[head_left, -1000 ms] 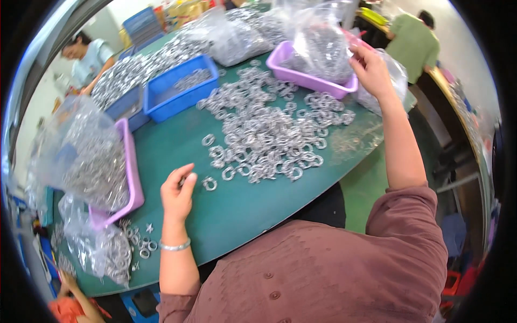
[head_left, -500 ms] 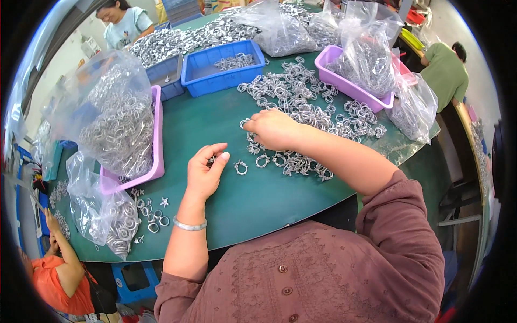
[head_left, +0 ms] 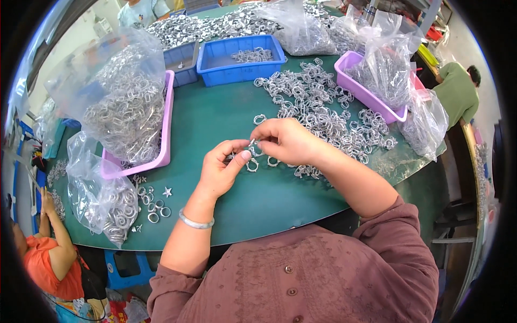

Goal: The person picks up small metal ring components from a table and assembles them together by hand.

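My right hand [head_left: 288, 141] is closed in a pinch on a small silver ring [head_left: 252, 145], its fingertips meeting those of my left hand. My left hand [head_left: 218, 168], with a pale bangle [head_left: 196, 221] on its wrist, curls thumb and forefinger toward the same ring. A bit of silver metal [head_left: 231, 156] shows inside the left hand's curl, partly hidden by the fingers. Just below the fingertips, another ring [head_left: 252, 165] lies on the green table [head_left: 221, 116]. A heap of silver rings [head_left: 323, 116] spreads beyond and to the right of my right hand.
A blue bin [head_left: 237, 75] holds some rings at the back. Purple bins [head_left: 167, 124] with bulging clear bags flank the work area. Loose rings and a star piece [head_left: 167, 191] lie at left. People in orange [head_left: 51, 264] and green [head_left: 458, 91] are nearby.
My right hand has come away from the heap's edge toward my left hand, and their fingertips now meet at a ring. The whole view has shifted slightly.
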Motion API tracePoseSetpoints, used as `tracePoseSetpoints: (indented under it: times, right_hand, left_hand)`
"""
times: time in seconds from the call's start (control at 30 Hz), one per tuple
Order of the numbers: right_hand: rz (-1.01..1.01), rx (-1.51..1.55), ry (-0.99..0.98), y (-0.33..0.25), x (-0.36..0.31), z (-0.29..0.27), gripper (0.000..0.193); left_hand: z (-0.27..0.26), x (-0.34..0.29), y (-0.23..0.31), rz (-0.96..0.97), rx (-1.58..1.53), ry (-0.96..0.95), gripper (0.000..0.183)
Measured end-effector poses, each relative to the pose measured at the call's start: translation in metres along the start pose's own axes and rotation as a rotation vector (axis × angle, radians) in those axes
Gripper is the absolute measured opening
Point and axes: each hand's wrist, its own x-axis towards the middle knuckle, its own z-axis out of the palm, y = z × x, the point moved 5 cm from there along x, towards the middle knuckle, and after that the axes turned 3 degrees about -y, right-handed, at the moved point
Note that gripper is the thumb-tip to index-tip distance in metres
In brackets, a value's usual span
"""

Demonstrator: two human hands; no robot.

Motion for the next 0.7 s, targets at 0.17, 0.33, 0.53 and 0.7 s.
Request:
tracePoseSetpoints:
  times: [0.17,0.33,0.53,0.7]
  right_hand:
    - [-0.04,0.201,0.135,0.002,-0.012,0.007,0.022]
    - [0.175,0.531,0.084,0.017,-0.018,0.014,0.023]
    - [0.167,0.87,0.086,0.018,-0.021,0.025,0.018]
    - [0.166,0.922,0.073,0.021,-0.023,0.027,0.017]
  left_hand:
    - [-0.001,-0.002,-0.009,-0.205,-0.26,-0.036,0.02]
    - [0.0,-0.002,-0.009,-0.198,-0.384,0.041,0.018]
    - [0.003,-0.001,-0.004,-0.14,-0.35,0.034,0.017]
    - [0.004,-0.001,-0.002,-0.138,-0.333,0.001,0.018]
